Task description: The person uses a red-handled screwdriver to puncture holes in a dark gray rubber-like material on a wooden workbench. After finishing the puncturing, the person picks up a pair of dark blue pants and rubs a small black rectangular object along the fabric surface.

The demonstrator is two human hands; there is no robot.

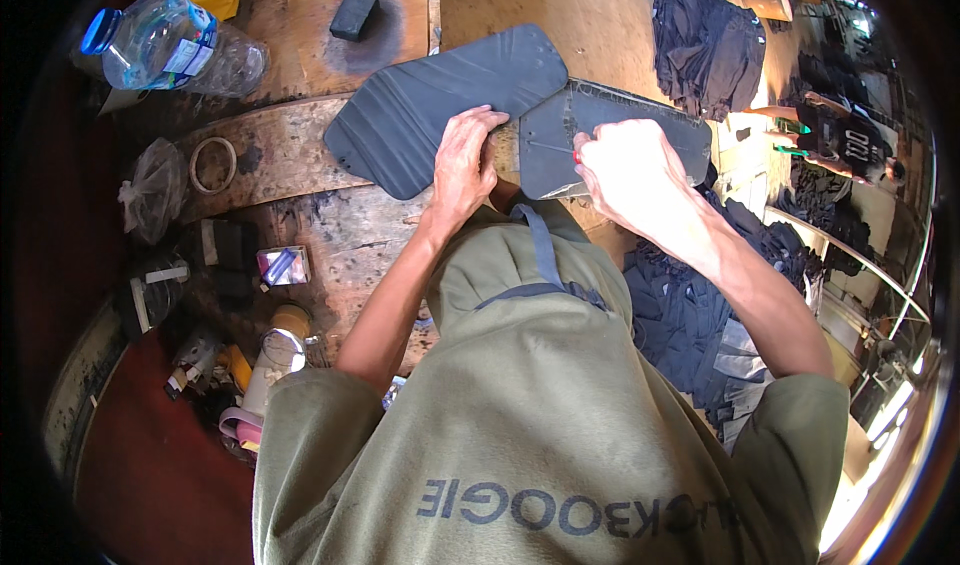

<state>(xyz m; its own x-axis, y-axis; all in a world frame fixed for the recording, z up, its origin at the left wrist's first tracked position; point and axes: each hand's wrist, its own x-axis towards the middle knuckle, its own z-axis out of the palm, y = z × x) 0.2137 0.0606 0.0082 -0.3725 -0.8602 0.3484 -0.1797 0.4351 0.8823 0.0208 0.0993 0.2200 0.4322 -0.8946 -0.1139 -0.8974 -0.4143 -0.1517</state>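
A dark moulded panel [400,100] with ridges and cut corners lies on the wooden bench in front of me. My left hand [463,165] rests on its lower right part, fingers stretched out over the surface. To the right, partly under the first, lies a flat dark board [555,130] with a worn edge. Over this board is my right hand [630,170], closed in a fist. A bit of something red shows at its fingers; the rest of that thing is hidden by the hand.
A black block [354,15] sits at the back, near a clear plastic bottle [185,50]. At left are a ring [213,164] and a small box [284,265]. Dark folded cloth pieces [710,45] are piled at right. Another person [845,135] is at far right.
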